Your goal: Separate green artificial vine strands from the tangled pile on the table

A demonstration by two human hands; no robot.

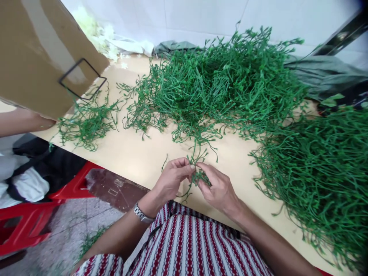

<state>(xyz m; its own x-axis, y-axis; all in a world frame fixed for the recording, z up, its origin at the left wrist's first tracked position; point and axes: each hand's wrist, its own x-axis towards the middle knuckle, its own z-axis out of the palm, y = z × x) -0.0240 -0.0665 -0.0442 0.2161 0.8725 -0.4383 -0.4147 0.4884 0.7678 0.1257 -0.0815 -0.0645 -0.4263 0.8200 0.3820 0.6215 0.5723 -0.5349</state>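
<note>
Your left hand (pixel 172 178) pinches thin green sprigs (pixel 201 176) between thumb and finger, and your right hand (pixel 220 188) pinches them too, on your side of the tall heap (pixel 218 86). That handful looks partway through being worked. Much lies unheld: the tall heap itself, a broad pile (pixel 322 168) to its right, a small cluster (pixel 89 124) to its left. Which of these is finished isn't possible to tell.

Green stem heaps (pixel 218 84) on pale tabletop (pixel 235 157)
</note>
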